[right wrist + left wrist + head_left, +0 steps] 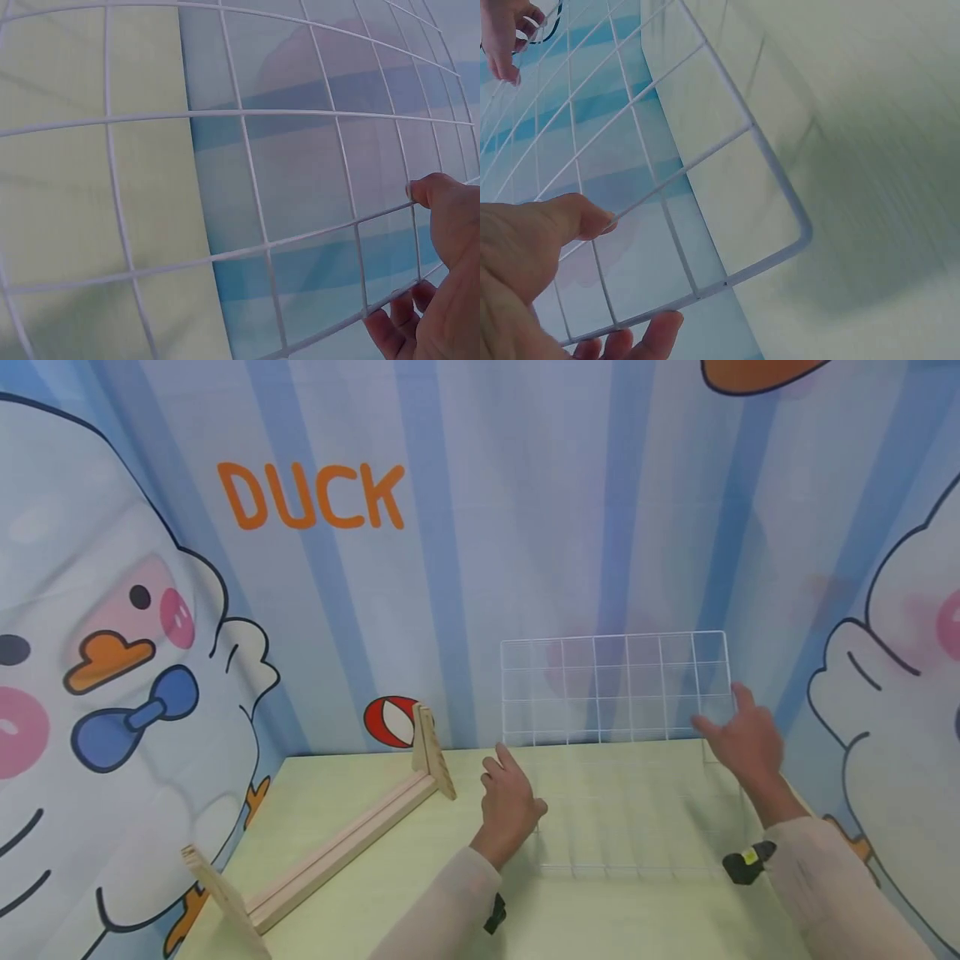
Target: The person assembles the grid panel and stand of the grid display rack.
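We see one white wire grid panel over the yellow tabletop, its top edge running left to right; its long axis we cannot judge. Only the wrist views show us how the left hand and right hand, partly closed, pinch opposite sides. Only the head view shows one wooden stand, left.
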{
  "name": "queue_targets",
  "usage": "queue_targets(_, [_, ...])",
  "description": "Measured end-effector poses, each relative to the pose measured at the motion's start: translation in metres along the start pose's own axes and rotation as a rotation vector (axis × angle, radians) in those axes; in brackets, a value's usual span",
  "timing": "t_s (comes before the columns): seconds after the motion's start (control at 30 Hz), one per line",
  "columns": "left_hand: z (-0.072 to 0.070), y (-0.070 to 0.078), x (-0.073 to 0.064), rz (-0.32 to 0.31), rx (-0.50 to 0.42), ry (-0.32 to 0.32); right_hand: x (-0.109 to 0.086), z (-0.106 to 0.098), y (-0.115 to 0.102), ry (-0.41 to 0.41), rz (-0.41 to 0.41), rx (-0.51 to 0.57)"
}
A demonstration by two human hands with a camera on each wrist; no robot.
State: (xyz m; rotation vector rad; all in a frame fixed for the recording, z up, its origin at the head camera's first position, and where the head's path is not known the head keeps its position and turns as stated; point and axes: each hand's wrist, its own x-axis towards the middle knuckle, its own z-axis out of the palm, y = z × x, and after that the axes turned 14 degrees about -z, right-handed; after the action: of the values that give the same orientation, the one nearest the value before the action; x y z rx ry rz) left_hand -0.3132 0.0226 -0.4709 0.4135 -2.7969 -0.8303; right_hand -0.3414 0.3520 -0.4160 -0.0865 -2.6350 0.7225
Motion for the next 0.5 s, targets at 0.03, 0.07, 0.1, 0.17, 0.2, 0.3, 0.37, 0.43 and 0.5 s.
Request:
queue_targets(0.03, [-0.001,0.000,0.002,0.007,-0.006,0.017,0.001,-0.001,-0.003,0.019,-0.002,0.005])
queue_targets(0.07, [-0.002,-0.001,0.004,0.012,-0.016,0.031,0.002,-0.001,-0.006,0.037,-0.004,0.010])
queue_targets(0.1, [-0.003,-0.001,0.006,0.018,-0.028,0.045,0.002,-0.002,-0.009,0.055,-0.003,0.014])
queue_targets(0.17, [-0.005,-0.001,0.009,0.023,-0.055,0.067,0.004,-0.003,-0.015,0.085,0.005,0.031])
queue_targets(0.2, [-0.007,-0.002,0.010,0.026,-0.071,0.076,0.004,-0.003,-0.018,0.099,0.009,0.040])
queue_targets(0.3, [-0.010,-0.002,0.014,0.032,-0.113,0.099,0.004,-0.006,-0.026,0.140,0.005,0.074])
queue_targets(0.37, [-0.012,-0.003,0.015,0.037,-0.131,0.120,0.004,-0.008,-0.030,0.170,-0.009,0.095])
queue_targets(0.43, [-0.013,-0.003,0.016,0.045,-0.144,0.142,0.003,-0.009,-0.034,0.199,-0.027,0.109])
queue_targets(0.5, [-0.014,-0.003,0.017,0.053,-0.156,0.168,0.003,-0.010,-0.036,0.230,-0.045,0.118])
